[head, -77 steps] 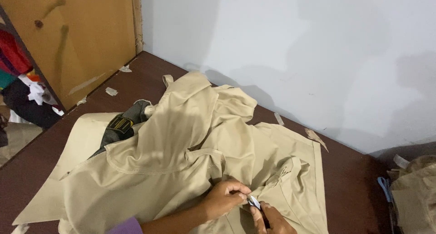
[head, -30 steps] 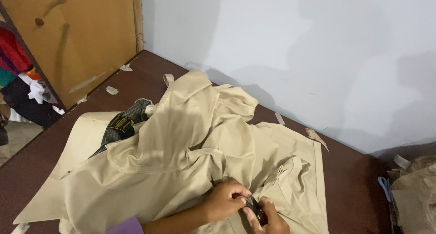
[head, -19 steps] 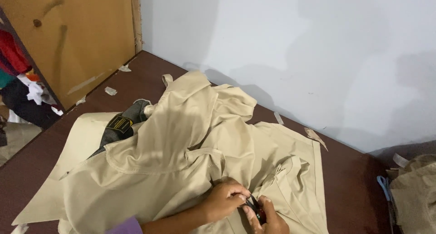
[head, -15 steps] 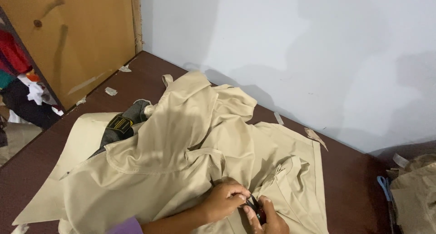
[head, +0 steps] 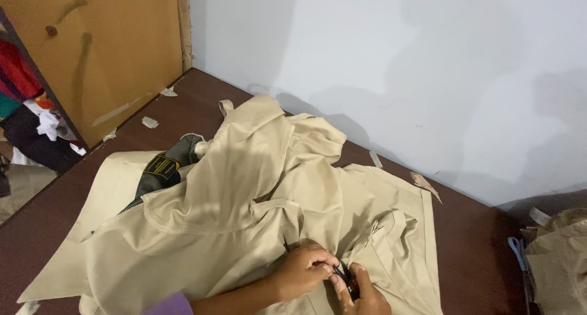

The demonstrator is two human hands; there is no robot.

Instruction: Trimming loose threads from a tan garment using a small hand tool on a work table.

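Work is in hand, not finished: the beige garment (head: 257, 211) lies bunched and unfolded across the brown table (head: 471, 241), reaching its near edge. The left hand (head: 304, 270) pinches the cloth near that edge. The right hand (head: 361, 293), touching the left, grips a small dark tool (head: 343, 276) pressed against the fabric.

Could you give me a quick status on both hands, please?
Left hand and right hand together pinch small black tool. Beige garment bunched beneath. Nothing blocking.
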